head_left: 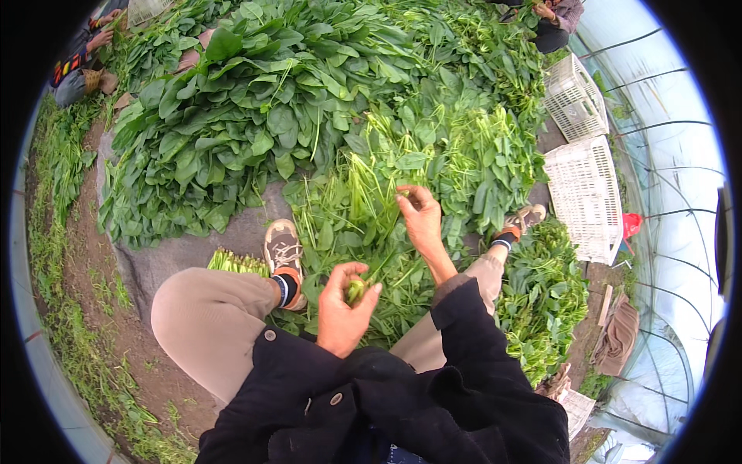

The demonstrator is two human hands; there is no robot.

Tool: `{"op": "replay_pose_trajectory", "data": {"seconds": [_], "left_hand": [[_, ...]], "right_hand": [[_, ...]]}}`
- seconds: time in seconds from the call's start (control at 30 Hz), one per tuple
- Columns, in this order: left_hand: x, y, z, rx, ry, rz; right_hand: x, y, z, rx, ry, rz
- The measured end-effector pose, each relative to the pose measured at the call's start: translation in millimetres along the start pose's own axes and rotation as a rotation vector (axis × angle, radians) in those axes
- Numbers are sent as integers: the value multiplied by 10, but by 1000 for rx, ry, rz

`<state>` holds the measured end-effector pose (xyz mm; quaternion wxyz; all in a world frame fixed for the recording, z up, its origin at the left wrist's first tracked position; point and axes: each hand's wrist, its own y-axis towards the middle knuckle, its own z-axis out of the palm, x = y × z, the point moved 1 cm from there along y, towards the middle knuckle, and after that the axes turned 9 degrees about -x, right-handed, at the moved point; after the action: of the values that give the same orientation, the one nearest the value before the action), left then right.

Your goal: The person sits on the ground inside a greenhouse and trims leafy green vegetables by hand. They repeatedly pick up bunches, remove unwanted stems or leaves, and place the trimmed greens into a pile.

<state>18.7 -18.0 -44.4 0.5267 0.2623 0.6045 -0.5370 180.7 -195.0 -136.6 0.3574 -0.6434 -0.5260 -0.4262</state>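
Note:
My left hand (346, 310) is curled around the stem ends of some leafy greens (355, 290), low in front of my body. To the right and farther forward is my right hand (420, 217), thumb and forefinger nearly together near a small green piece at the fingertips. Beneath both hands lie loose green leaves and pale stems (362, 185). A large heap of broad dark-green leaves (232, 122) rises ahead and to the left. Beside my left shoe (284, 243) is a bundle of greens with its cut stem ends (237, 262) showing.
White plastic crates (585, 197) stand along the right side by the clear plastic sheeting (678, 174). More greens (545, 296) are piled beyond my right leg. Grey ground cloth (214, 255) shows at left. Two other people work at the top left (81, 55) and top right (556, 23).

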Motion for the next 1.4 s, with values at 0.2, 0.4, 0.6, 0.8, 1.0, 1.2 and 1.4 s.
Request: {"op": "replay_pose_trajectory", "data": {"seconds": [0.2, 0.4, 0.6, 0.8, 1.0, 1.2, 1.4], "left_hand": [[-9, 100, 75, -19, 138, 237], [95, 140, 244, -27, 301, 604], [284, 100, 292, 92, 344, 483], [344, 100, 290, 166, 369, 642], [317, 78, 246, 170, 409, 706], [296, 45, 215, 123, 573, 806], [265, 19, 211, 31, 642, 916]], "right_hand": [[976, -242, -610, 126, -88, -311], [1172, -759, -646, 282, 191, -78], [1006, -1156, -759, 239, 216, -4], [942, -1271, -976, 191, -92, -220], [945, -1344, -943, 148, 31, -144], [989, -1350, -987, 70, -226, -381], [1010, -1394, -923, 29, -228, -313]]}}
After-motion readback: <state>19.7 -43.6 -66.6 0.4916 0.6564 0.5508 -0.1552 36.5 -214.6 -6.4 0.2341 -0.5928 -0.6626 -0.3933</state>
